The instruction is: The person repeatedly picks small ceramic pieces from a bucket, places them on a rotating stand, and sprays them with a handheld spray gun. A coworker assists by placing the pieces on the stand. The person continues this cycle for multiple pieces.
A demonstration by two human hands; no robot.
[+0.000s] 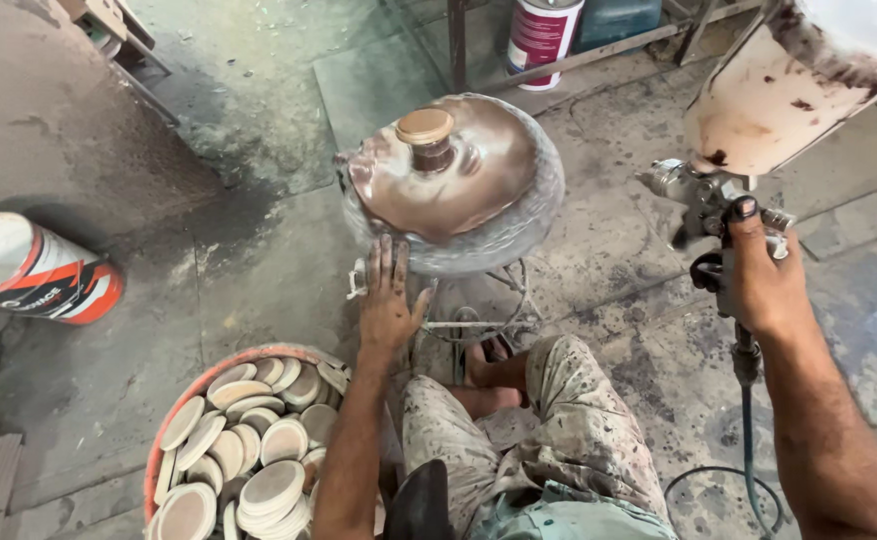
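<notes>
I see left hand (389,300) flat, released, against turntable (479,235); right hand (759,275) clenches spray gun (724,200). Overspray could coat those fingers.

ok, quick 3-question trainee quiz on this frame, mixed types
1. True or false: the right hand holds a spray gun by its grip.
2. What does the left hand touch? A) the basket of discs B) the edge of the round stand C) the paint can
3. What sits at the middle of the round stand?

Key: 1 true. 2 B. 3 A small round wooden knob, upright. The basket of wooden discs stands apart, lower left.
</notes>
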